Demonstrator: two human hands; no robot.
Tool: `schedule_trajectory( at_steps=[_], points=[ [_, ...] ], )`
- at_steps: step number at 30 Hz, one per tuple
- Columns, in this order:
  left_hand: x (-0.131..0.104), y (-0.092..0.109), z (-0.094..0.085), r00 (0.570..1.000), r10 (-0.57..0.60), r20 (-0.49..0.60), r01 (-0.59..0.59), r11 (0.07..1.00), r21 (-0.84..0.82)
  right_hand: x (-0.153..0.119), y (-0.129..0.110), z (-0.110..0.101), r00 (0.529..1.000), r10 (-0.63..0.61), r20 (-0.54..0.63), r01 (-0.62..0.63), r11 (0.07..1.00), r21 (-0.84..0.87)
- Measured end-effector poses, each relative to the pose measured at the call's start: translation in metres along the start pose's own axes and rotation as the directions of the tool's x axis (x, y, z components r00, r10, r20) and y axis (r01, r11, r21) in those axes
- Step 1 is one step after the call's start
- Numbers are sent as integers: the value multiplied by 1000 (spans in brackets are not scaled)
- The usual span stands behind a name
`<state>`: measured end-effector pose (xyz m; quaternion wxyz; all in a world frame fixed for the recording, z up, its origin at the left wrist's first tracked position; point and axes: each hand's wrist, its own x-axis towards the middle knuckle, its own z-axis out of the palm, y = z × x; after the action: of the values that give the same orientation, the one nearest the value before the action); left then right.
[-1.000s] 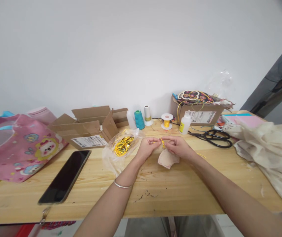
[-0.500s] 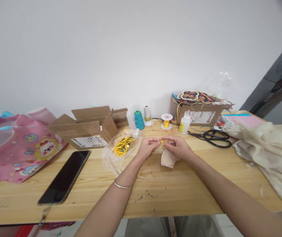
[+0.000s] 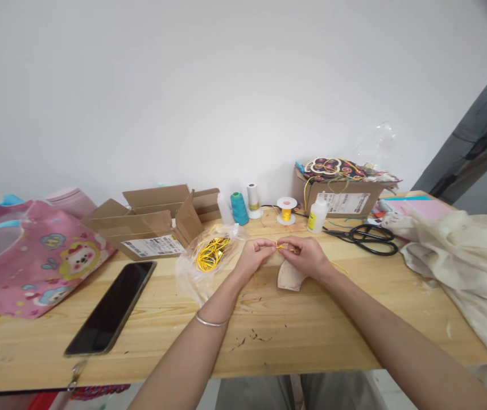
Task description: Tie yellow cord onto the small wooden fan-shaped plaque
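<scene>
Thin yellow cord (image 3: 277,245) runs between the fingertips of both hands, above the middle of the table. My left hand (image 3: 254,256) pinches it from the left, fingers closed. Opposite, my right hand (image 3: 307,254) pinches the cord too, its fingertips almost touching the left ones. A beige fabric piece (image 3: 290,277) with a stitched-looking edge hangs or lies just below my right hand; whether the fingers grip it I cannot tell. One cord end shows below my left hand, another stretch past my right wrist.
Behind the hands stand a teal thread cone (image 3: 239,209), a yellow cord spool (image 3: 287,212) and a white bottle (image 3: 318,216). Black scissors (image 3: 367,238) and cream cloth (image 3: 452,256) lie right. Leftward are a bag of yellow cord (image 3: 211,254), a phone (image 3: 111,307) and an opened carton (image 3: 141,228).
The yellow cord between the fingertips has shifted, and a loose end now shows below my left hand. Both hands stay close together in nearly the same place.
</scene>
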<state>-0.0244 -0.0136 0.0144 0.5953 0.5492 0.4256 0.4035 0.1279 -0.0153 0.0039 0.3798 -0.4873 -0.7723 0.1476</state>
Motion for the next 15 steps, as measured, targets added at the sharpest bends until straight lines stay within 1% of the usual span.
schedule_trajectory(
  at_steps=[3, 6, 8, 10, 11, 12, 13, 15],
  points=[
    [-1, 1, 0, 1000, 7, 12, -7, 1000, 1, 0, 1, 1, 1000, -6, -2, 6, 1000, -11],
    [0, 0, 1, 1000, 20, 10, -21, 999, 37, 0, 2, 1, 1000, -20, -11, 19, 999, -31],
    [2, -2, 0, 999, 42, -5, -41, 994, 101, 1, 2, 0, 999, -32, -6, 31, 998, -55],
    [2, -2, 0, 996, 89, -12, -84, 969, 231, 1, 2, -1, 999, -34, 13, 35, 996, -77],
    [1, -1, -1, 993, 115, -8, -106, 938, 330, 0, 1, -2, 999, -33, 26, 35, 996, -83],
    [-2, 2, -1, 990, 142, 2, -127, 883, 452, 0, 1, -3, 999, -32, 40, 36, 996, -84],
    [-6, 6, -2, 988, 156, 12, -132, 793, 594, 0, 1, -3, 998, -33, 53, 37, 996, -81],
    [-18, 23, -2, 984, 176, 2, -99, 547, 831, -1, 0, -3, 997, -35, 71, 39, 997, -67]
  ],
)
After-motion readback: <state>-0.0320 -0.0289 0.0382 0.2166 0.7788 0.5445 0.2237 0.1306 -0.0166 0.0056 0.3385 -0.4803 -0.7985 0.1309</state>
